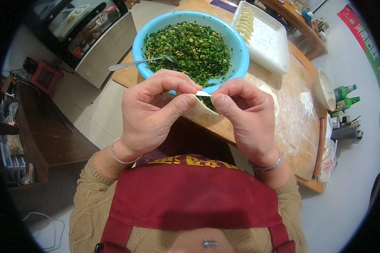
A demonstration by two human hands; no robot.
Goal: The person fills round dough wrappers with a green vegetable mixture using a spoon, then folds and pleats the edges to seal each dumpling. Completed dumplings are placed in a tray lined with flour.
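Between my two hands is a dumpling wrapper (205, 107) folded around dark green filling, its edge still parted so the filling shows. My left hand (155, 107) pinches the wrapper's left end between thumb and fingers. At the right end, my right hand (247, 110) grips it the same way. Just beyond the hands stands a light blue basin (243, 58) holding chopped green filling with yellow bits (190, 47). A metal spoon (126, 64) rests in it, handle over the left rim. Flat dough wrappers (270, 95) lie partly hidden behind my right hand.
A white plastic tray (283, 60) with a row of folded dumplings (245, 23) sits at the back right. The floured wooden board (291, 132) carries a rolling pin (319, 148) at its right edge. Nearby are a white bowl (324, 90) and green bottles (346, 102).
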